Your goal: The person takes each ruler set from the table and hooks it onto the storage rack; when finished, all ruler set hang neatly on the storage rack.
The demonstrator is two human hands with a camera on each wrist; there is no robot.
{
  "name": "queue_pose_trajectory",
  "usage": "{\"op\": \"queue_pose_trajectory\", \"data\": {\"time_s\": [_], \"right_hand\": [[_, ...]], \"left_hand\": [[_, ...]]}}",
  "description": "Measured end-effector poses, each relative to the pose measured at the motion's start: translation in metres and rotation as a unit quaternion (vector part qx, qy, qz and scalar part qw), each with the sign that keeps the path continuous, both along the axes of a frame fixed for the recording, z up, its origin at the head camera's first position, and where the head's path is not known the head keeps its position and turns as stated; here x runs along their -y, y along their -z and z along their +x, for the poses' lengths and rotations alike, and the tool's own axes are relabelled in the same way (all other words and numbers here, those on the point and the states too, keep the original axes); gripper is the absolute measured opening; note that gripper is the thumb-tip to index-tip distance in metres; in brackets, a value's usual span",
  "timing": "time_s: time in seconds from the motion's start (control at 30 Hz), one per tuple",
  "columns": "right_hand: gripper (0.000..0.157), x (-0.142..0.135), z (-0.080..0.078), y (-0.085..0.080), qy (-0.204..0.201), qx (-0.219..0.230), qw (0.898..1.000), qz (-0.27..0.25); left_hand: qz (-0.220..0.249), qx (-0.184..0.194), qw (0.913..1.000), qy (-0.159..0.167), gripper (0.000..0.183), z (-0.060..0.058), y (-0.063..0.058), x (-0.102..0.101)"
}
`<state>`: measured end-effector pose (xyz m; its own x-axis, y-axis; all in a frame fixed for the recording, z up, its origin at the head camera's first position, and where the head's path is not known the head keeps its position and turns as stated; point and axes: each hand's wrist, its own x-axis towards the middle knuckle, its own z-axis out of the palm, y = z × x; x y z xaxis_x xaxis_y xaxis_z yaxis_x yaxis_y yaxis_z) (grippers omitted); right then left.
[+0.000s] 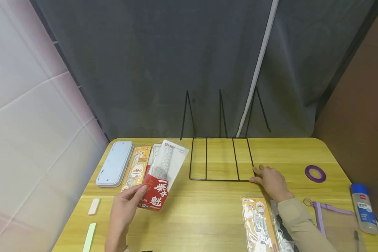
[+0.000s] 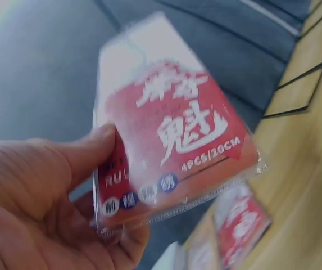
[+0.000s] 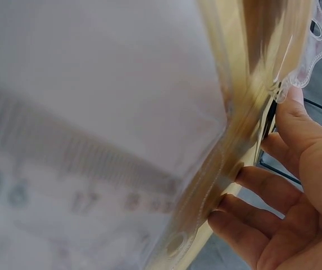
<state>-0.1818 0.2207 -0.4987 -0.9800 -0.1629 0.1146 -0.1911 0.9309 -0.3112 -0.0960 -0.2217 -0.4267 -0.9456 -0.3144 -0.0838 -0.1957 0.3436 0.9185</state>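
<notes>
My left hand [image 1: 125, 207] pinches a red-and-white ruler set packet [image 1: 157, 190] by its lower left edge, thumb in front, raised above the table. In the left wrist view, that packet [image 2: 194, 126] reads "4PCS/20CM" beside the left hand [image 2: 37, 197]. A black wire rack [image 1: 220, 180] with upright prongs stands at the back of the table. My right hand [image 1: 272, 182] holds the rack's front right corner between thumb and forefinger. In the right wrist view, the right hand [image 3: 312, 169] is partly behind a blurred clear packet with ruler marks [image 3: 82, 163].
Left lie a pale tin case [image 1: 114, 163], an orange ruler packet [image 1: 138, 164], a white eraser [image 1: 94, 206] and a green strip [image 1: 89, 237]. Right are another orange packet [image 1: 259, 224], purple tape roll [image 1: 315, 174], zip pouch [image 1: 340, 224] and blue-capped glue bottle [image 1: 363, 209].
</notes>
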Motion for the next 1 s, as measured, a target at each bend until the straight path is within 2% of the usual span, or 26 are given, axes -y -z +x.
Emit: {"op": "queue_pose_trajectory", "data": {"time_s": [0.17, 0.33, 0.43, 0.63, 1.0], "right_hand": [[0.053, -0.001, 0.0, 0.001, -0.002, 0.003, 1.0, -0.007], [0.053, -0.002, -0.001, 0.002, -0.004, 0.015, 1.0, -0.02], [0.052, -0.001, -0.001, 0.003, -0.004, 0.011, 1.0, -0.015], [0.05, -0.001, -0.001, 0.002, -0.005, -0.005, 1.0, -0.012], [0.05, -0.001, -0.001, 0.003, -0.001, -0.01, 1.0, -0.007]], "left_hand": [[0.022, -0.028, 0.9991, 0.021, 0.037, 0.011, -0.013, 0.01], [0.045, -0.063, 0.9961, 0.043, 0.03, 0.012, -0.019, 0.01], [0.055, -0.063, 0.9959, 0.034, 0.031, 0.011, -0.019, 0.007], [0.057, -0.038, 0.9976, -0.004, 0.037, 0.006, -0.017, 0.005], [0.046, -0.067, 0.9966, 0.004, 0.032, 0.002, -0.014, 0.003]]}}
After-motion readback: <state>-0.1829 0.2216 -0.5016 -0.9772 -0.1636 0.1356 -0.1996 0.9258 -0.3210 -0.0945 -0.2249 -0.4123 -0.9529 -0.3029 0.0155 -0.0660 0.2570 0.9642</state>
